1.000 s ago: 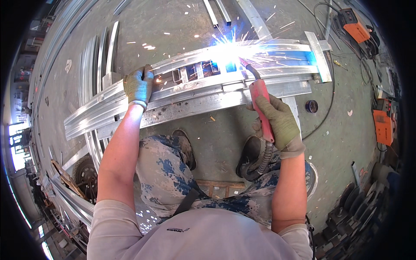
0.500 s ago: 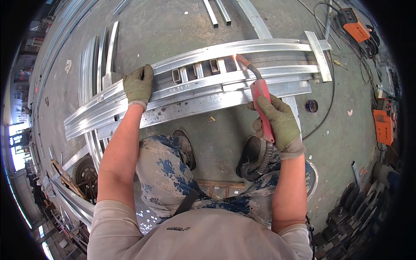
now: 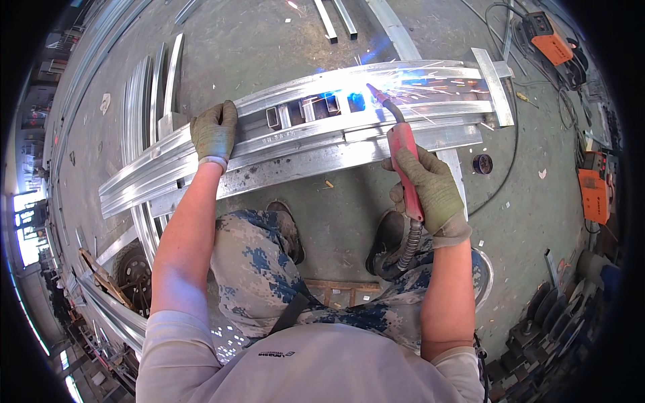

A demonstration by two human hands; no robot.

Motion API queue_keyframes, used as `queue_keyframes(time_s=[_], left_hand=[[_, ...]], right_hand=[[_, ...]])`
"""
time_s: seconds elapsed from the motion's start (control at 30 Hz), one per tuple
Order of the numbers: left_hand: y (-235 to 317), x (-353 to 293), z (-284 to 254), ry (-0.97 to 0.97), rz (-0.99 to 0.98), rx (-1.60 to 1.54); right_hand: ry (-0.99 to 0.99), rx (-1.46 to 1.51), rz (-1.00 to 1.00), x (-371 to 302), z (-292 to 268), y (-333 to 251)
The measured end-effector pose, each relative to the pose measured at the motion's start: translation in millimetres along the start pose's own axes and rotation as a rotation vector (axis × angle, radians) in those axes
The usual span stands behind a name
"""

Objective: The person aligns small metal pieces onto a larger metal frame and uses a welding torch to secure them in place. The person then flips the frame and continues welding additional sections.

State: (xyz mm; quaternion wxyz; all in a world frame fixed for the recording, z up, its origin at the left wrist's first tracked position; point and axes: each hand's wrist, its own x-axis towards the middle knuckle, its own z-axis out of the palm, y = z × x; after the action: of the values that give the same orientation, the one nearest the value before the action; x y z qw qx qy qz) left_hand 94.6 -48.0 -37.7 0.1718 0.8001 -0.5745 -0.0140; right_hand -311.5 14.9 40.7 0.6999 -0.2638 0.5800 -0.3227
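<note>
In my gloved right hand is a red-handled welding torch, fingers wrapped round its grip. The torch's bent neck points up and left to the far rail of a galvanized steel frame. A bright blue-white arc burns at its tip and sparks fly mostly to the right; the glare hides the joint itself. Short box-section pieces sit between the two long rails, left of the arc. My gloved left hand is closed over the frame's rails toward the left end, its fingertips hidden beyond the metal.
Two orange welding machines stand at the right, with black cables along the floor. Long steel profiles lie to the left. A small round tin sits right of the frame. A wheel is at lower left.
The torch tip has gone from a faint glow to a bright arc with flying sparks, and blue light falls on my left arm. Both hands stay almost in place.
</note>
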Motion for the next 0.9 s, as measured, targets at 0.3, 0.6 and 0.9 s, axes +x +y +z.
queue_keyframes(time_s=[0.3,0.6,0.9], left_hand=[[-7.8,1.9,5.7,-0.015,-0.022,0.006],[-3.3,1.9,0.1,-0.033,-0.01,0.0],[-7.0,1.3,3.6,-0.003,-0.002,-0.002]], right_hand=[[0.039,0.007,-0.019,-0.2,-1.8,0.0],[0.012,0.0,-0.002,-0.5,1.8,-1.5],[0.037,0.013,-0.004,-1.4,1.4,-1.0]])
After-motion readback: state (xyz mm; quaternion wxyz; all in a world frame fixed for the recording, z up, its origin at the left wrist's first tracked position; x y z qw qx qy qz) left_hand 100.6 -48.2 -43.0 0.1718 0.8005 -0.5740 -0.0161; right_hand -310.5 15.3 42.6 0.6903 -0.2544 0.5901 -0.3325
